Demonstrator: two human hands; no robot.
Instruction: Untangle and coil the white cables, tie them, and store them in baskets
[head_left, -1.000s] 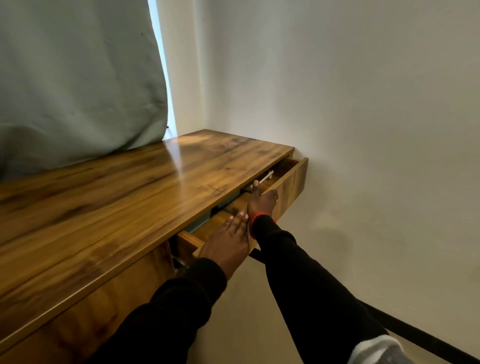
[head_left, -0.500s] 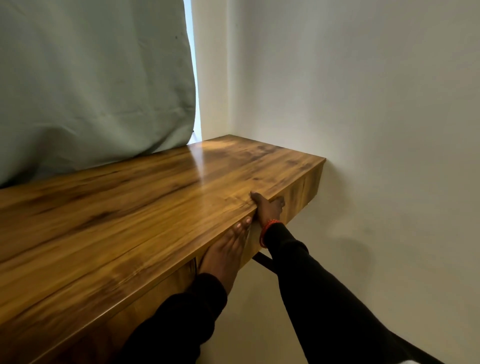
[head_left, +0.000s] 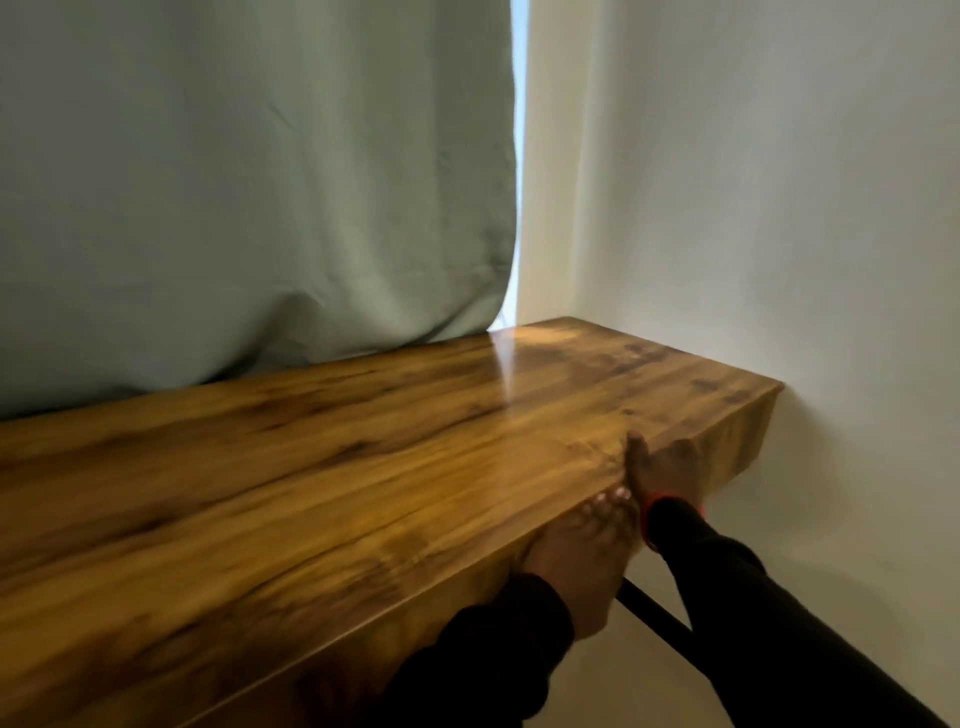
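Observation:
No white cable or basket shows in the head view. Both hands rest against the drawer front (head_left: 737, 447) under the front edge of a wooden desk (head_left: 363, 457). My left hand (head_left: 582, 556) lies flat on the drawer front with its fingers stretched out and together. My right hand (head_left: 665, 467), with a red band at the wrist, presses the same front a little further right, thumb up at the desk's edge. The drawer sits flush with the desk, so its inside is hidden. Neither hand holds anything.
A pale green curtain (head_left: 249, 182) hangs behind the desk, touching its back edge. A white wall (head_left: 779, 208) closes off the desk's right end. A dark bar (head_left: 654, 618) runs below the desk near my hands.
One second ago the drawer stood open with a white object inside. Both hands pushed it in, and it is now closed. The view has tilted upward.

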